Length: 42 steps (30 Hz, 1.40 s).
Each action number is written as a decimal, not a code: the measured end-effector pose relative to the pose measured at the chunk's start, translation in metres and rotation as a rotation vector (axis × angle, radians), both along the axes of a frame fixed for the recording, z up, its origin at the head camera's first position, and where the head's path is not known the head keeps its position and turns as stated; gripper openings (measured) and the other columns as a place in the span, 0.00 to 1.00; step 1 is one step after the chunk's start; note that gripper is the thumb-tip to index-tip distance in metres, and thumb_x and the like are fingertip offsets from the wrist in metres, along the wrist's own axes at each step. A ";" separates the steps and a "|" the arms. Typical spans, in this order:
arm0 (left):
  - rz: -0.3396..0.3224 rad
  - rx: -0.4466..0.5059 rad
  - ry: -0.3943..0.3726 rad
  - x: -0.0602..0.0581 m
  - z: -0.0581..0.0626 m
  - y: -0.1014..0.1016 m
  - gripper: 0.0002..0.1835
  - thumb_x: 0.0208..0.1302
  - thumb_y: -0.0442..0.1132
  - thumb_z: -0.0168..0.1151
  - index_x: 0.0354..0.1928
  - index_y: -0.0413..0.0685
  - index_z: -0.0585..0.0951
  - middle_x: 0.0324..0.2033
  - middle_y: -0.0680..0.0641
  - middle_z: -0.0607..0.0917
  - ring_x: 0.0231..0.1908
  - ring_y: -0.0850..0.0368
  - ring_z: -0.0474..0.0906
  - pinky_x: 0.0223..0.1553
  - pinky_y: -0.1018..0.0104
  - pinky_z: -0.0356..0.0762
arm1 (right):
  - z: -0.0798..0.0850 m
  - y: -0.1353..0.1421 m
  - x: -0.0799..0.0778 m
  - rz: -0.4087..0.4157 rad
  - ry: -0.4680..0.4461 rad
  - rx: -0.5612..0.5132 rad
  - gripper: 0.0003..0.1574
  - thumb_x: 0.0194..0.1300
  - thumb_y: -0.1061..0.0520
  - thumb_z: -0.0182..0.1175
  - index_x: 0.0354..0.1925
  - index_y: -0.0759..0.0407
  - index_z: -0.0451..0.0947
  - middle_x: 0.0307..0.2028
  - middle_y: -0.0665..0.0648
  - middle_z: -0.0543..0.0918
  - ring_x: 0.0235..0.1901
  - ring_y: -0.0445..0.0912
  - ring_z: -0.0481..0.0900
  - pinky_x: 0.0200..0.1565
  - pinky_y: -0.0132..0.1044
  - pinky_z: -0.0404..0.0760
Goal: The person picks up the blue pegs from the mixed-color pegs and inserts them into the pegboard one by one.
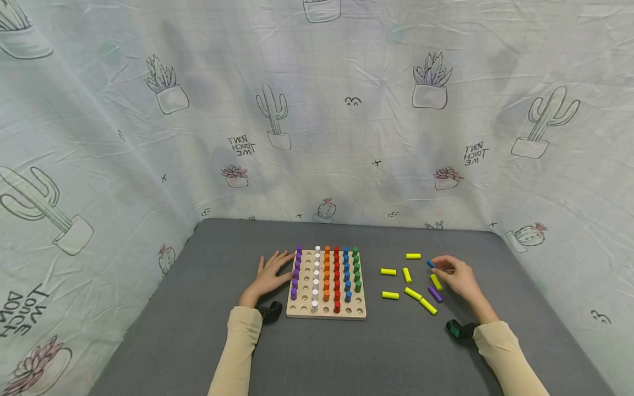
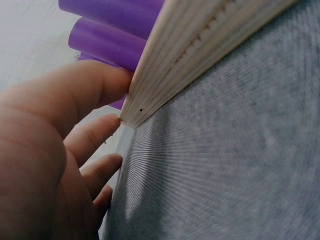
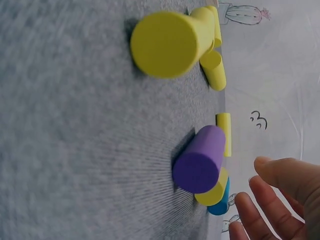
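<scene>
A wooden pegboard (image 1: 327,315) carries columns of purple, white, orange, red, blue and green pegs, with a column of bare holes between the purple and white ones. My left hand (image 1: 269,278) lies at its left side, thumb and index finger touching the edge near the purple pegs (image 2: 107,42). On the right, my right hand (image 1: 457,276) hovers with loosely bent fingers at a blue peg (image 1: 431,264). The right wrist view shows the fingertips apart from that blue peg (image 3: 220,202). A loose purple peg (image 1: 435,294) and a yellow peg (image 1: 436,282) lie close to the hand.
Several more yellow pegs, among them one near the board (image 1: 388,271) and one at the back (image 1: 413,256), are scattered between the board and my right hand. A grey cloth (image 1: 376,352) covers the table. A printed curtain (image 1: 322,121) hangs behind and beside it.
</scene>
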<state>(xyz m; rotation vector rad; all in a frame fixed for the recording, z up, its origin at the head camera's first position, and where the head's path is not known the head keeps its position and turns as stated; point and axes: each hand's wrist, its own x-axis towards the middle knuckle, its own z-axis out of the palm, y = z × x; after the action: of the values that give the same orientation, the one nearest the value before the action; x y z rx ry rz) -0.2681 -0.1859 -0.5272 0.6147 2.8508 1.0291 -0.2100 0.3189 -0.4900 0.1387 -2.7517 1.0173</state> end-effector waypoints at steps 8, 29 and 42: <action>-0.005 0.000 0.005 0.000 0.000 0.001 0.34 0.62 0.54 0.56 0.68 0.55 0.63 0.70 0.42 0.57 0.71 0.42 0.42 0.66 0.39 0.21 | -0.005 0.006 -0.004 -0.019 0.004 0.002 0.16 0.61 0.61 0.61 0.47 0.67 0.77 0.41 0.67 0.82 0.40 0.59 0.80 0.44 0.52 0.79; 0.007 -0.007 -0.015 0.001 0.001 0.002 0.34 0.62 0.55 0.57 0.68 0.55 0.63 0.70 0.43 0.57 0.71 0.42 0.41 0.66 0.39 0.20 | -0.015 0.014 -0.017 -0.049 -0.102 0.023 0.22 0.61 0.56 0.62 0.51 0.66 0.75 0.45 0.68 0.80 0.41 0.57 0.79 0.36 0.42 0.79; -0.004 0.010 -0.005 0.001 0.002 0.001 0.33 0.62 0.53 0.57 0.68 0.54 0.63 0.70 0.41 0.57 0.71 0.41 0.42 0.65 0.38 0.21 | -0.017 0.015 -0.023 -0.056 -0.101 0.034 0.20 0.60 0.58 0.62 0.49 0.68 0.77 0.40 0.67 0.81 0.36 0.53 0.78 0.31 0.34 0.74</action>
<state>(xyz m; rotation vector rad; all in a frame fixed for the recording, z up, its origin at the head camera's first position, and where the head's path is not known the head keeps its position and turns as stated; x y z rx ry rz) -0.2670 -0.1848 -0.5251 0.6179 2.8404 1.0430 -0.2327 0.3339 -0.5069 0.0148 -2.8468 0.9900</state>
